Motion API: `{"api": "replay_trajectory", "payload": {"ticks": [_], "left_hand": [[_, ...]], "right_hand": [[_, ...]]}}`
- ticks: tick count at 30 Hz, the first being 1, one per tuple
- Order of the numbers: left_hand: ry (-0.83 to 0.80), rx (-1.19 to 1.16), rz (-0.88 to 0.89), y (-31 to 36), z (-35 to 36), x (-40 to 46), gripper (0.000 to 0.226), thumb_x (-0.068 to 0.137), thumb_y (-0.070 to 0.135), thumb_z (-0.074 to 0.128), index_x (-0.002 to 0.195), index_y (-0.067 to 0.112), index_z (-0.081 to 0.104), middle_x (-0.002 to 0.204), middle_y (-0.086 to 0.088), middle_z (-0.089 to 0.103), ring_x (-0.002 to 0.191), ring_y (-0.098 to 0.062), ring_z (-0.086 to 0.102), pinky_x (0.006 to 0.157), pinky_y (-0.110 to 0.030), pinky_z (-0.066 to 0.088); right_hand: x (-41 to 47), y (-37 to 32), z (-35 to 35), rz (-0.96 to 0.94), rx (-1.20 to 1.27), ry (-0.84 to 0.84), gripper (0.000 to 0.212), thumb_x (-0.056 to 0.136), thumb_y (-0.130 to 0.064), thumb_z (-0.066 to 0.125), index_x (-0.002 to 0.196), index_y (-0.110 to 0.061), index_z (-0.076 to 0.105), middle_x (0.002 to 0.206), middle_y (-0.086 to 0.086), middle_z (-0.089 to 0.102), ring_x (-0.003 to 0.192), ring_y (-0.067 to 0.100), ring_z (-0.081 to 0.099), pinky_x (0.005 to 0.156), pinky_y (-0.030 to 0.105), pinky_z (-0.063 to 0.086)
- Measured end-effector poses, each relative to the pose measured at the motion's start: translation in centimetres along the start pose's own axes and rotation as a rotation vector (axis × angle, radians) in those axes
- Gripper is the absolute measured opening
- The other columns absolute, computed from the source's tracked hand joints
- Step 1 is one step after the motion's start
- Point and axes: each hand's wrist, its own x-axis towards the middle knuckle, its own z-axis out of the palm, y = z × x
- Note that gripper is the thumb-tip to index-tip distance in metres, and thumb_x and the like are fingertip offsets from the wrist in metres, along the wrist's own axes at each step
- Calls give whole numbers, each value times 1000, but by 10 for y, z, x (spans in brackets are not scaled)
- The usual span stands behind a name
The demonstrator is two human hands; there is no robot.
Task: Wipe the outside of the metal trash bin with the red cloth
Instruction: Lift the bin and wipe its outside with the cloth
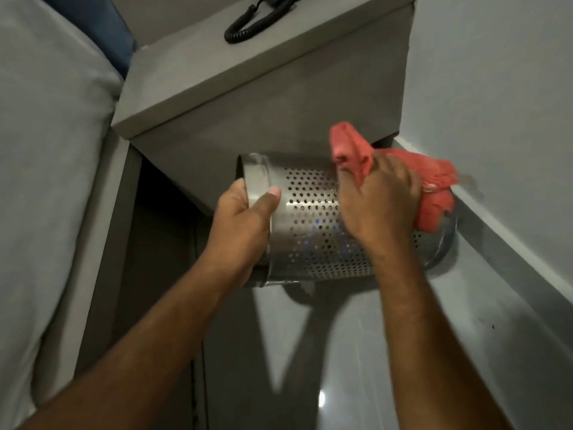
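Room: narrow gap between a bed [46,150] with pale grey bedding on the left and a plain grey wall [502,88] on the right. Glossy grey floor [356,352], reflective, with a bright light spot low in view. A grey nightstand [248,88] fills the upper centre; a black coiled phone cord [248,26] lies on its top. Blue headboard padding shows at the top left.

Metal trash bin [310,218]: cylindrical, polished steel, side wall perforated with rows of small round holes, plain smooth band at the rim. Held on its side in the air, above the floor and just in front of the nightstand; open end to the left, base toward the wall-floor corner at right.

Left hand [242,225]: grip closed on the bin's rim, thumb on the outside of the plain band, fingers hidden inside.

Right hand [381,200]: grip closed on the red cloth [434,193], pressing it against the bin's upper outer wall near the base end. The cloth is bunched, one fold sticking up above the knuckles, the rest draped over the far end.

Both forearms are bare. The right hand and cloth hide much of the bin's base end.
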Motion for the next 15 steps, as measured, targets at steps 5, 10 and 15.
{"api": "replay_trajectory", "payload": {"ticks": [5, 10, 15], "left_hand": [[4, 28, 46, 6, 11, 9, 5, 95, 16, 58, 95, 12, 61, 91, -13, 75, 83, -30, 75, 74, -51, 61], [-13, 80, 115, 8, 14, 15, 10, 90, 17, 61, 90, 8, 67, 82, -13, 76, 76, -28, 75, 67, -45, 62], [-75, 63, 157, 6, 7, 6, 28, 98, -1, 46, 75, 6, 61, 61, 5, 69, 54, -5, 65, 53, -21, 53]], "right_hand": [[-3, 46, -16, 224, -30, -16, 70, 89, -53, 29, 146, -16, 41, 154, 9, 41, 147, 29, 24, 120, 55, 8], [-34, -40, -8, -106, 208, -76, 60, 88, -47, 43, 143, -24, 45, 151, 0, 47, 146, 27, 28, 119, 57, 9], [-29, -49, -8, -264, 201, -99, 53, 91, -52, 42, 132, -23, 58, 139, -2, 59, 136, 24, 42, 116, 54, 19]]}}
